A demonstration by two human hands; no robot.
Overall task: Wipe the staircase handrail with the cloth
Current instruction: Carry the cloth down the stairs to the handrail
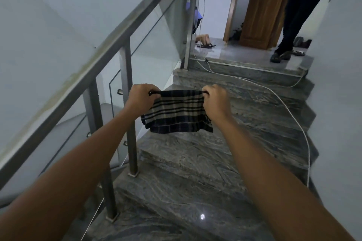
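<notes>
Left hand: the left hand (141, 96) is out in front over the stairs, fingers curled tight round the upper left corner of the cloth, knuckles towards the camera.
Right hand: the right hand (215, 98) mirrors it, fingers and thumb curled in and pinching the upper right corner, level with the other hand.
Cloth: the cloth (177, 112), dark with pale stripes crossing in a check, is stretched taut along its top edge between the two hands and hangs free below them, its lower edge slightly rumpled. It is up in the air above the steps, touching nothing but the hands.
Handrail: the handrail (109, 45), a flat grey metal bar, runs diagonally from the lower left up to the top of the frame, with pale dusty smears along its upper face. It sits to the left of the cloth, apart from it; the left hand is nearer to it than the right.
Posts and glass: square metal posts (129, 107) carry the rail, with glass panels (156, 45) fixed between them.
Stairs: grey veined stone steps (195, 172) climb to a landing ahead.
Cable: a white cable (293, 115) trails down the right side of the steps from the landing edge.
Landing: a second person's legs (293, 25) in dark trousers stand at the top right beside a wooden door (262, 6); sandals (205, 45) lie on the floor near the top post.
</notes>
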